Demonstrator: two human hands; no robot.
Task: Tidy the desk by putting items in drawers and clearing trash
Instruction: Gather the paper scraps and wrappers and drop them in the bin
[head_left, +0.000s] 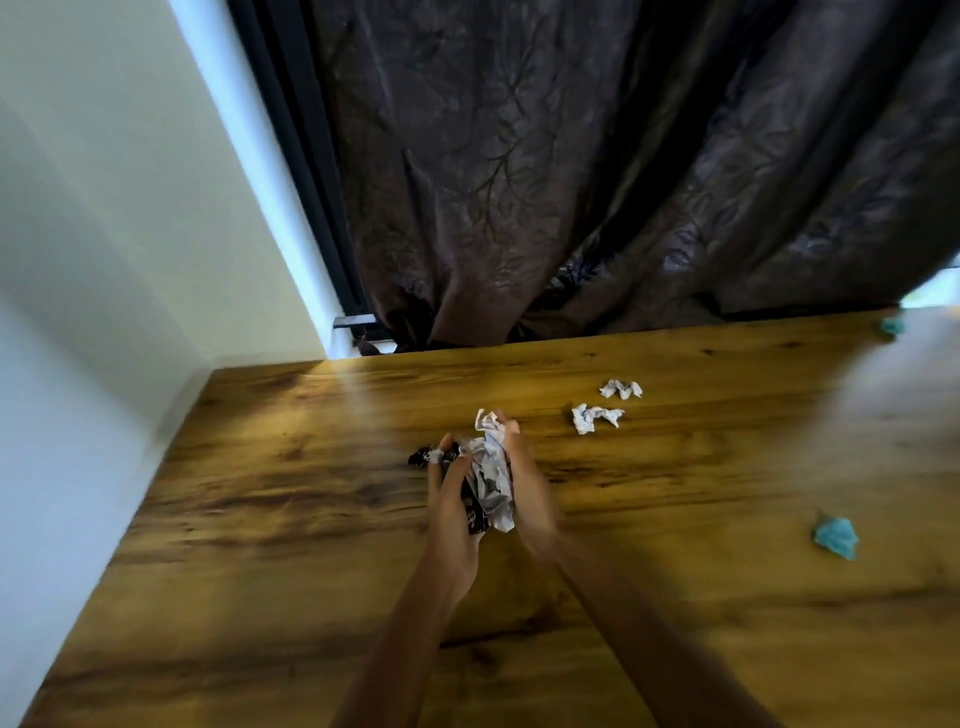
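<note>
Both my hands meet over the middle of the wooden desk. Between them is a bundle of crumpled white paper and a black wrapper. My left hand grips the black wrapper, one end of it sticking out past the fingers at the left. My right hand presses against the crumpled paper from the right, fingers curled round it. Two more crumpled white paper scraps lie on the desk to the right of my hands.
A crumpled blue scrap lies near the desk's right side, and another teal scrap sits at the far right back edge. A dark curtain hangs behind the desk. A white wall borders the left edge.
</note>
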